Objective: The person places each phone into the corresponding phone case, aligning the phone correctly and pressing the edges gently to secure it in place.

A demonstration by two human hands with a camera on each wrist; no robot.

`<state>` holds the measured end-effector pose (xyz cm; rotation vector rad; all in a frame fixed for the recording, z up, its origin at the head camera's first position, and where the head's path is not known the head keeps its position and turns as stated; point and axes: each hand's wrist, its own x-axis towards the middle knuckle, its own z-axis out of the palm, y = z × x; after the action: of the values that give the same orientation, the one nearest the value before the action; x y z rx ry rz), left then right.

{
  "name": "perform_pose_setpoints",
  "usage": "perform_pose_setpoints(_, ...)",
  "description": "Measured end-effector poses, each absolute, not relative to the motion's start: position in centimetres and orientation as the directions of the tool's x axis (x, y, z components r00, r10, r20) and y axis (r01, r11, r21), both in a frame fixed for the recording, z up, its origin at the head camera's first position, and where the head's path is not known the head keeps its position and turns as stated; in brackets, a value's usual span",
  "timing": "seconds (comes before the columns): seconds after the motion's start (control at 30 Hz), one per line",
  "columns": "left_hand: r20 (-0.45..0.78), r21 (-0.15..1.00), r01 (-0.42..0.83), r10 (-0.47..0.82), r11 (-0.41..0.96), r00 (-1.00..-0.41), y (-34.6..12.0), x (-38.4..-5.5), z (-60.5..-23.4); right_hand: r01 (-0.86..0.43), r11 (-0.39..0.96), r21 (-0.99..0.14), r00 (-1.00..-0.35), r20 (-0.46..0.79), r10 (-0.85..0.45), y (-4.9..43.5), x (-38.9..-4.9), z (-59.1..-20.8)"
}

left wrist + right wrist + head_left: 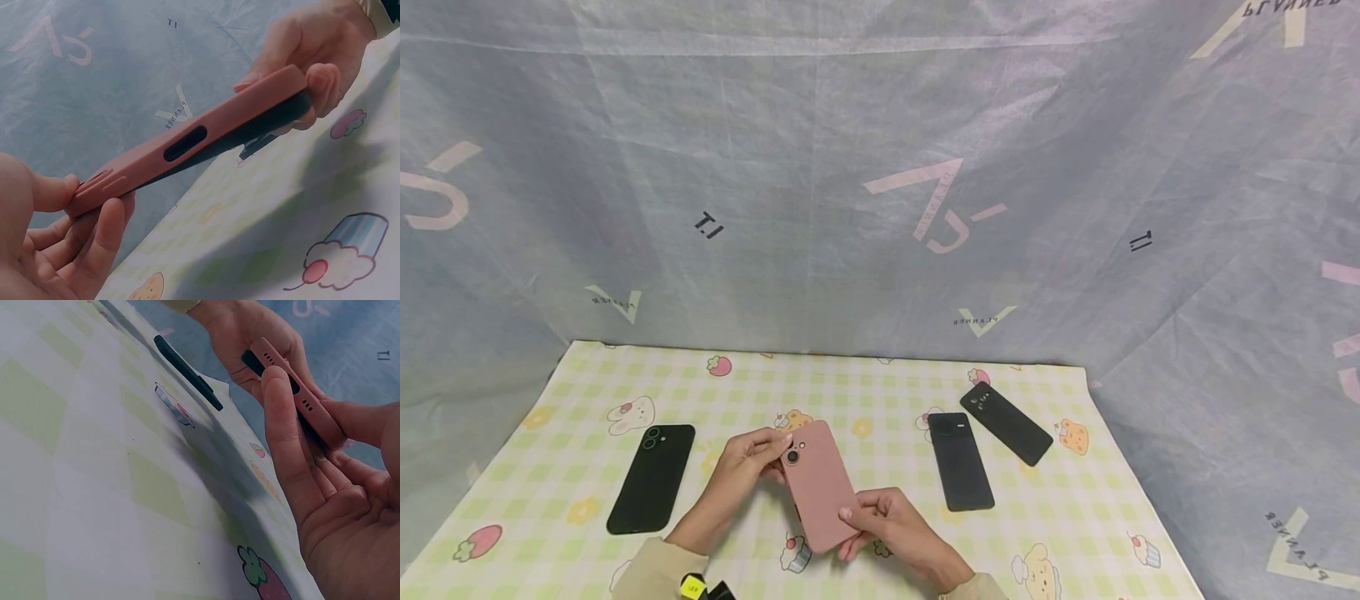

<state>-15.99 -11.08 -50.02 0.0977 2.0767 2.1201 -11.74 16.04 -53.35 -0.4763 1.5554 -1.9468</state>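
A pink phone case (826, 500), camera opening at its upper left, is held above the tablecloth by both hands. My left hand (741, 467) pinches its camera end, thumb on the back and fingers beneath. The right hand (891, 525) grips the opposite end, with its thumb on the pink back. Under the case, the left wrist view shows a dark phone (250, 132) tilted in it: its edge sticks out in a wedge, widest toward the right hand. At that end, the right wrist view shows the case's edge holes (307, 405) beside the fingers.
Left of the hands lies a black phone (653, 483) with two camera rings. To the right are a dark grey phone (962, 467) and a slanted black one (1011, 425) with a camera cluster. A grey printed curtain (820, 208) hangs behind the checked tablecloth (737, 567).
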Motion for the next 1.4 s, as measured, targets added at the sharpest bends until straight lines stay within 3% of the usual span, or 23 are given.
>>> perform_pose_setpoints(0.6,-0.086,0.996,-0.091,0.172,-0.02,-0.981,-10.9,-16.2,-49.9,0.237,-0.166,-0.957,-0.742,-0.068,-0.667,16.2,-11.7,-53.4)
perform_pose_setpoints(1.0,-0.174,0.985,-0.174,0.091,0.003,-0.981,-10.0,-15.9,-50.9,0.272,-0.125,-0.954,-0.778,-0.141,-0.612,16.0,-11.7,-53.6)
perform_pose_setpoints(1.4,-0.188,0.982,-0.188,0.083,0.005,-0.979,-9.7,-15.4,-50.7,0.228,-0.152,-0.962,-0.797,-0.094,-0.597,15.9,-11.7,-53.7)
